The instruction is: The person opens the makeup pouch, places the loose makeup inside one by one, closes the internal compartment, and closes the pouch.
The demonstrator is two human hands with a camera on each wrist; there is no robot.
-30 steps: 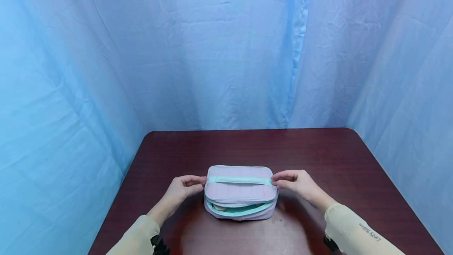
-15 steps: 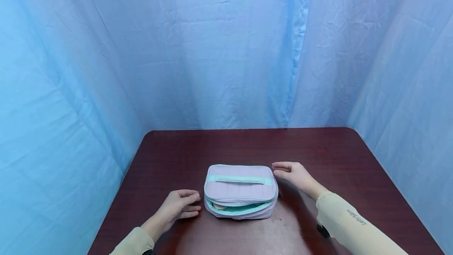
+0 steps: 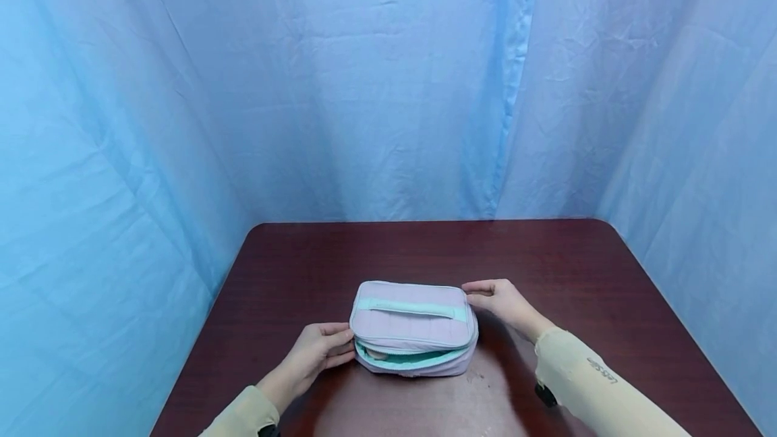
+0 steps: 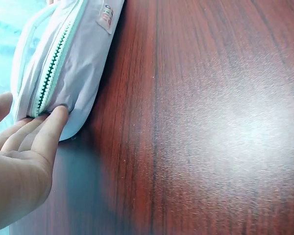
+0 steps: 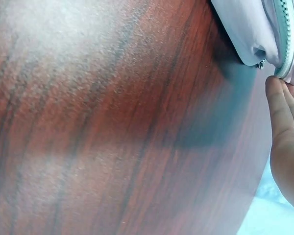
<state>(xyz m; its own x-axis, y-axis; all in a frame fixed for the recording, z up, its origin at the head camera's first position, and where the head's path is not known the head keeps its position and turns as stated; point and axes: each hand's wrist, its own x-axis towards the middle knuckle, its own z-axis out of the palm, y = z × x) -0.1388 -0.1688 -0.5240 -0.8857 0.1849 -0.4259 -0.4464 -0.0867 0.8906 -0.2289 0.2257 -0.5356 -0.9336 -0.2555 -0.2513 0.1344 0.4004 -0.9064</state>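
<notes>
A lilac zip pouch (image 3: 394,326) with a mint carry handle (image 3: 413,307) lies on the table. Its front zip gapes, showing mint lining and part of a beige thing (image 3: 376,354) inside. My left hand (image 3: 315,351) is at the pouch's left front corner, and in the left wrist view its extended fingertips (image 4: 59,115) press the pouch's end beside the mint zip (image 4: 54,68). At the right rear corner is my right hand (image 3: 500,302). Its straight fingers (image 5: 279,105) reach the pouch's end by the zip in the right wrist view.
The dark red-brown wooden table (image 3: 291,261) has rounded far corners and a shiny patch in front of the pouch. Light blue curtains (image 3: 388,100) hang behind it and along both sides.
Both hands came off the pouch's ends, the left moving nearer the front and the right toward the back. Now both are back against it, and the pouch looks slightly turned.
</notes>
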